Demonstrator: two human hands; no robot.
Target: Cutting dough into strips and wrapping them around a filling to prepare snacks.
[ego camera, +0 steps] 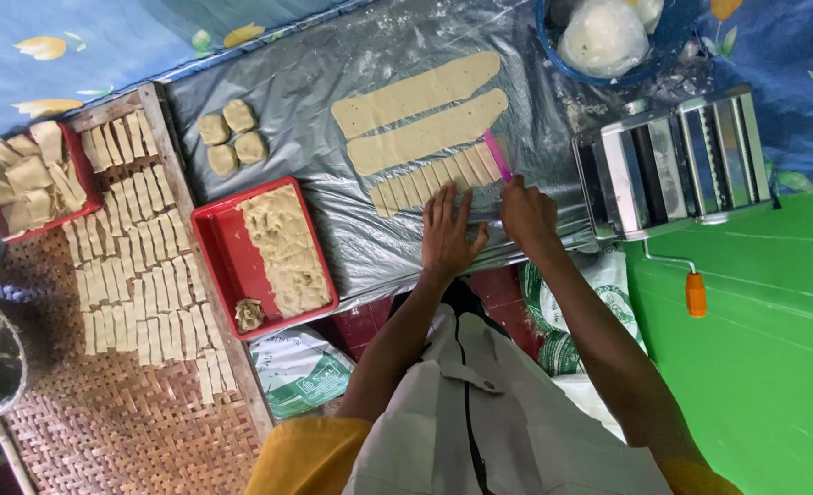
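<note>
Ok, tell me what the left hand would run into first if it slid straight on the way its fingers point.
The left hand lies flat on the grey sheet, fingers pointing up the picture. Straight on, it would probably first meet the row of cut dough pieces just past its fingertips, then the long dough strips beyond.

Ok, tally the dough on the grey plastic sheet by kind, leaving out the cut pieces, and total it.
Long flat beige dough strips, uncut: 2
Partly cut beige dough strip: 1
Small beige dough lumps: 4
Total: 7
</note>
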